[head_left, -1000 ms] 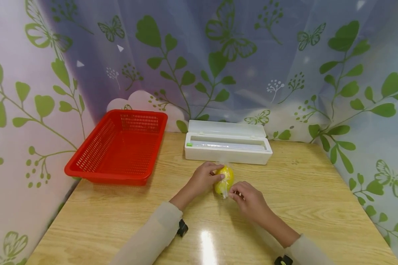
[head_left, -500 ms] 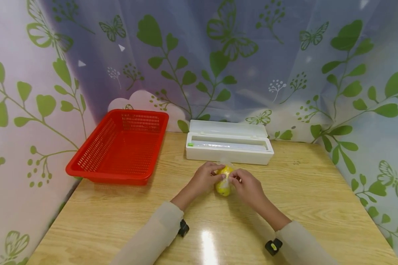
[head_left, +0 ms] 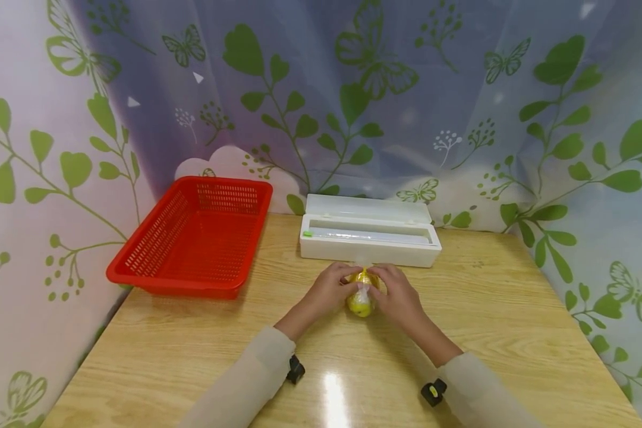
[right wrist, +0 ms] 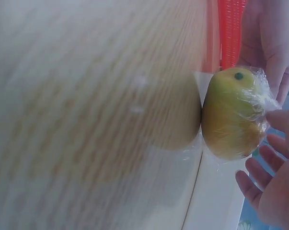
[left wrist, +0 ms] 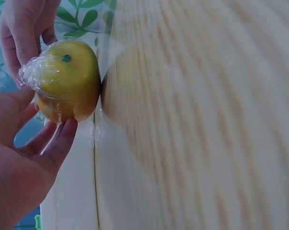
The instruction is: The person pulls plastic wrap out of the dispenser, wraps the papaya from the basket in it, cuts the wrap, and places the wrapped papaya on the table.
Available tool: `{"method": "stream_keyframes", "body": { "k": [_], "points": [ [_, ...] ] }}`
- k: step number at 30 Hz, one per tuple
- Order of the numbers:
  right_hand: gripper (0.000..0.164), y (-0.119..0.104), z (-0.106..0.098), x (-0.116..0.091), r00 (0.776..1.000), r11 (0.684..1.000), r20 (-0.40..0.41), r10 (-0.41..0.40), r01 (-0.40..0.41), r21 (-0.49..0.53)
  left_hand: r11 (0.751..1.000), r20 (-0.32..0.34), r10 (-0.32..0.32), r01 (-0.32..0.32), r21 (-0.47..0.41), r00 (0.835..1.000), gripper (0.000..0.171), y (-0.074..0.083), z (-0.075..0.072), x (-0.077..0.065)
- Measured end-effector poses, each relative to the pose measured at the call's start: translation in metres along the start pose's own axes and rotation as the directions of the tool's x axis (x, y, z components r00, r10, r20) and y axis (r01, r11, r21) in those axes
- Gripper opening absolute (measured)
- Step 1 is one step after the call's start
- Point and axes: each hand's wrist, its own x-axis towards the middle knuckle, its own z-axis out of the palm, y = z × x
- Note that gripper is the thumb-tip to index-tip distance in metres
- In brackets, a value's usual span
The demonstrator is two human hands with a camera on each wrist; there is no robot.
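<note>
A yellow citrus fruit (head_left: 360, 307) with a green stem button sits on the wooden table (head_left: 492, 297). Clear plastic wrap (left wrist: 33, 74) covers it and bunches on its upper side. My left hand (head_left: 326, 290) holds the fruit from its left, thumb on the bunched wrap and fingertips against the fruit's far side in the left wrist view. From the right, my right hand (head_left: 401, 294) has its thumb on the wrap and its fingers curled around the far side, close to the fruit in the right wrist view. Loose film shows beside the fruit's base.
Just behind the hands stands a white plastic wrap dispenser (head_left: 369, 254), its lid (head_left: 368, 207) raised and a green slider (head_left: 307, 233) at its left end. A red perforated basket (head_left: 187, 285) is at the back left. A patterned curtain hangs behind the table.
My right hand has moved from the near end of the fruit up along its right side to the far end, folding the wrap over. The left hand stays in place.
</note>
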Motion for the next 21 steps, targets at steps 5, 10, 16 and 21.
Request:
{"method": "stream_keyframes", "body": {
  "k": [5, 10, 16, 21],
  "points": [
    [0.039, 0.0036, 0.0002, 0.0014, 0.999, 0.999, 0.019, -0.032, 0.033, -0.008, 1.000, 0.038, -0.008, 0.009, -0.015, 0.999, 0.054, 0.0000, -0.0013, -0.0012],
    [0.040, 0.0045, -0.0010, 0.0017, 0.999, 0.999, 0.029, -0.039, 0.039, 0.008, 0.999, 0.082, -0.024, 0.027, -0.032, 0.996, 0.077, 0.0003, -0.0019, -0.0013],
    [0.042, 0.0063, -0.0019, 0.0020, 0.998, 0.999, 0.050, -0.032, 0.030, 0.036, 0.997, 0.093, -0.022, 0.028, -0.065, 0.995, 0.067, -0.0009, -0.0032, -0.0026],
    [0.042, 0.0084, -0.0023, 0.0019, 0.998, 0.998, 0.052, -0.046, 0.043, 0.050, 0.995, 0.099, -0.004, 0.014, -0.101, 0.995, 0.061, -0.0008, -0.0049, -0.0044]
  ]
}}
